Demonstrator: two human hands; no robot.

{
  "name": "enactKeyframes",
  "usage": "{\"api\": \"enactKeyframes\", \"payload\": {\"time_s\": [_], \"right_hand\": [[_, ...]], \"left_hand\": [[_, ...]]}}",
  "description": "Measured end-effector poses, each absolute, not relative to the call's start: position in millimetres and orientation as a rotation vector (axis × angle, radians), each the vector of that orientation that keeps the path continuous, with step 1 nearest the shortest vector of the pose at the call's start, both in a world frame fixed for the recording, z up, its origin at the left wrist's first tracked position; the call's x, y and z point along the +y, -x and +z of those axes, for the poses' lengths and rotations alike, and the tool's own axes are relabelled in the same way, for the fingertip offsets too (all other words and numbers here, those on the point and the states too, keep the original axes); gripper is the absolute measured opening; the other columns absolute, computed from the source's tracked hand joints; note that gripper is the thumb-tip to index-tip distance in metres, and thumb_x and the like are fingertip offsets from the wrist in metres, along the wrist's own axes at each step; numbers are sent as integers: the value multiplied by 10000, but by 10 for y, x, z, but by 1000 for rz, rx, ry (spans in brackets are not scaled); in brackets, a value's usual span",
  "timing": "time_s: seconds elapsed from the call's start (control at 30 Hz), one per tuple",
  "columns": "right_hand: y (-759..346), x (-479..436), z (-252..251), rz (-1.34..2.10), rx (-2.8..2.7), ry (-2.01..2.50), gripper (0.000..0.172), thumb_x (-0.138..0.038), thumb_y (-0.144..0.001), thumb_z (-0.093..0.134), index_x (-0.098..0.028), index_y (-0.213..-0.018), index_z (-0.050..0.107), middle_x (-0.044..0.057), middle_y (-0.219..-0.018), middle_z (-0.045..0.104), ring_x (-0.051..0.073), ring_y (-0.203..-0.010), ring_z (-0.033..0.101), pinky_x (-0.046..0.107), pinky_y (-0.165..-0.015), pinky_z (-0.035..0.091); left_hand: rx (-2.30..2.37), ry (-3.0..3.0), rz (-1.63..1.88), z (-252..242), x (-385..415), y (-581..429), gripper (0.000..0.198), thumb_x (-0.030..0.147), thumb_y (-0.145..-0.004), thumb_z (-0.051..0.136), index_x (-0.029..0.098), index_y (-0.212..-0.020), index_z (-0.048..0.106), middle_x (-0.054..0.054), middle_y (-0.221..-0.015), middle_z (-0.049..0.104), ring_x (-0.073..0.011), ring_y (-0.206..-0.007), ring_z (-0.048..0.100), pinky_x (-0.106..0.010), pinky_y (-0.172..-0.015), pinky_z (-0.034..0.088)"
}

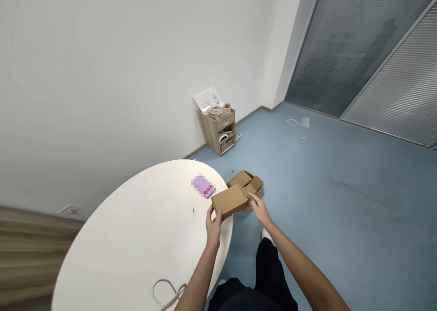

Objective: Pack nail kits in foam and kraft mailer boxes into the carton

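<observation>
A closed brown cardboard box [229, 200] is held over the right edge of the white round table [136, 220]. My left hand [213, 226] grips its near left corner, thumb on top and fingers at the side. My right hand [259, 209] is at the box's right end, its fingers near the edge; what they press on is partly hidden. Just beyond, several more brown cardboard boxes [240, 179] lie in a pile past the table edge. A blurred purple item [203, 185] rests on the table, left of the held box.
A grey cable [165, 281] curls on the table's near part, and a tiny dark object [193, 211] lies nearer the middle. By the wall stands a wooden cabinet [210, 131] with papers and a basket. Flat white items [305, 122] lie on the blue floor.
</observation>
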State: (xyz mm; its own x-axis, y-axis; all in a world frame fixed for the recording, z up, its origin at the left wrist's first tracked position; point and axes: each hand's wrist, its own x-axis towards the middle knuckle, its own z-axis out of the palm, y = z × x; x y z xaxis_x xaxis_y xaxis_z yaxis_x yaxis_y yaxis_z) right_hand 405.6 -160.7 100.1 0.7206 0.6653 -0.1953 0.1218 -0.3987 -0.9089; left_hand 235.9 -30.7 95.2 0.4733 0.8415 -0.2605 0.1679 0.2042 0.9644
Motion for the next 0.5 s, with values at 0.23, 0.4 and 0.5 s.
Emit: {"api": "enactKeyframes", "payload": {"time_s": [0.23,0.4,0.5], "right_hand": [[-5582,-1794,623,995,-246,1778,549,-522,-736,692,-213,-1182,614,78,-1174,676,246,-1096,636,304,-754,592],[-6399,-1679,306,1064,-214,1883,546,-515,-753,678,-210,-1199,600,89,-1126,696,244,-1077,649,351,-783,575],[-6723,-1454,-50,1057,-193,1948,556,-499,-786,630,-192,-1245,571,114,-1172,678,258,-1108,638,374,-810,571]], "left_hand": [[938,-1287,572,425,-622,-3888,708,538,-849,615,244,-1442,364,-128,-1477,453,-258,-1185,605,-361,-959,532],[1114,-1236,482,-74,-638,-4545,556,433,-885,593,211,-1376,455,-134,-1447,490,-259,-1257,551,-362,-1028,472],[1223,-1258,386,-359,-545,-4746,466,318,-895,569,192,-1338,498,-140,-1422,516,-252,-1269,539,-370,-1052,445]]}}
